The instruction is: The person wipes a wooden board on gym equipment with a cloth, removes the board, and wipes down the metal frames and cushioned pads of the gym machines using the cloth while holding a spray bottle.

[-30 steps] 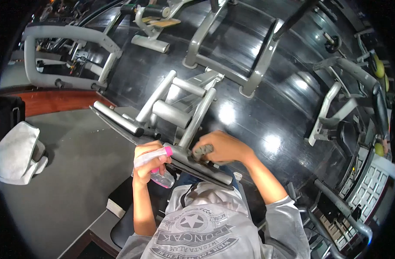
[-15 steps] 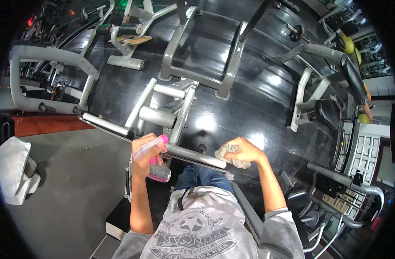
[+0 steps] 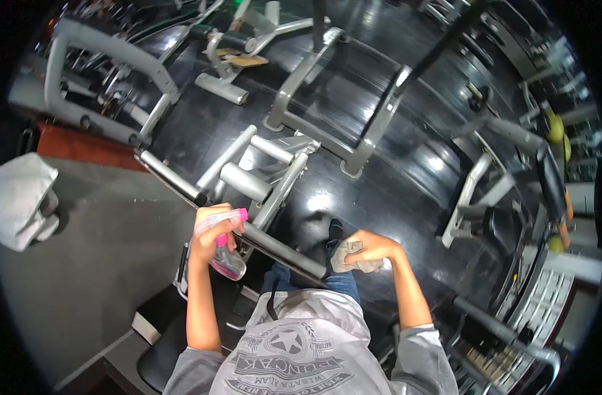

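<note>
The left hand (image 3: 207, 234) has its grip wrapped round the neck of a pink-nozzled spray bottle (image 3: 232, 266), probably so the trigger sits within finger reach, the clear body hanging below. The right hand's (image 3: 378, 246) grip holds a crumpled beige cloth (image 3: 344, 257) (bunched, it seems, to fit one palm) just beside the gray machine bar's (image 3: 284, 251) end; whether they touch, I cannot tell.

A star-printed pale grey T-shirt (image 3: 314, 349) tops blue jeans (image 3: 342, 284).
</note>
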Demonstrator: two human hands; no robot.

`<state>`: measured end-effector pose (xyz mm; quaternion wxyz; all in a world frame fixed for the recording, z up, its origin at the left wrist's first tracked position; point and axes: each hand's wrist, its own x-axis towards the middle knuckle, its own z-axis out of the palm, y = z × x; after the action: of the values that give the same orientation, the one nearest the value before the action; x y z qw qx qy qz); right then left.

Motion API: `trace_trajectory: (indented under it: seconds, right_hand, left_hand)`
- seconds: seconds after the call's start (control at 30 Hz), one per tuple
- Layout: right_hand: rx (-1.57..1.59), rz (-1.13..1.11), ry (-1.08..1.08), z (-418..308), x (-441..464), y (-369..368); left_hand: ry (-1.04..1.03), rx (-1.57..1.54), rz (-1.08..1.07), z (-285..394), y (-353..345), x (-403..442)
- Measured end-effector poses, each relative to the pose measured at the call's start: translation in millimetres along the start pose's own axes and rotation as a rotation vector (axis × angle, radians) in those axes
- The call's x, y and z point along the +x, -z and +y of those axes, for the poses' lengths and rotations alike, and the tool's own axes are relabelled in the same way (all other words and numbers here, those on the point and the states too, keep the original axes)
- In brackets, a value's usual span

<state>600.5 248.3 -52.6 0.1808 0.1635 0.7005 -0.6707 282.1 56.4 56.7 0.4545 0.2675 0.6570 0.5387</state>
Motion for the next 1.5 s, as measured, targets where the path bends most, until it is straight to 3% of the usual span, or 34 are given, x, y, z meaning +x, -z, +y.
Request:
trace_trajectory:
  seconds: [0.07, 0.13, 0.27, 0.47, 0.67, 0.8, 1.0, 1.27, 1.5]
  right_hand:
    - [-0.023, 0.006, -0.015, 11.2, 8.0, 18.4]
    - [0.119, 0.267, 0.054, 12.0, 22.0, 29.1]
    - [0.198, 0.375, 0.076, -12.9, 58.3, 47.2]
    - [0.207, 0.2, 0.212, -39.5, 102.5, 49.1]
    - [0.147, -0.023, 0.296, -39.5, 97.0, 34.8]
    - [0.038, -0.025, 0.366, -30.9, 72.0, 17.6]
    - [-0.052, 0.087, 0.855, -2.3, 32.4, -11.8]
    - [-0.328, 0.299, 1.02, 20.7, 36.5, -45.2]
    - [-0.596, 0.286, 1.294, 21.8, 53.8, -34.8]
  left_hand:
    - [-0.039, 0.021, -0.032, 0.5, 0.9, -0.9]
    - [0.0, -0.003, 0.057, 2.0, -4.8, -3.3]
    - [-0.089, -0.033, 0.231, -7.1, -13.6, -15.0]
    - [-0.034, -0.091, 0.557, 0.7, -64.3, -48.2]
    - [-0.041, -0.135, 0.7, -11.4, -112.2, -79.7]
    - [-0.013, -0.192, 0.786, -21.6, -143.8, -94.3]
    - [-0.109, -0.203, 0.898, -57.0, -194.5, -125.0]
    - [-0.086, -0.371, 0.985, -82.0, -270.0, -174.1]
    - [-0.094, -0.481, 0.951, -87.2, -312.7, -193.2]
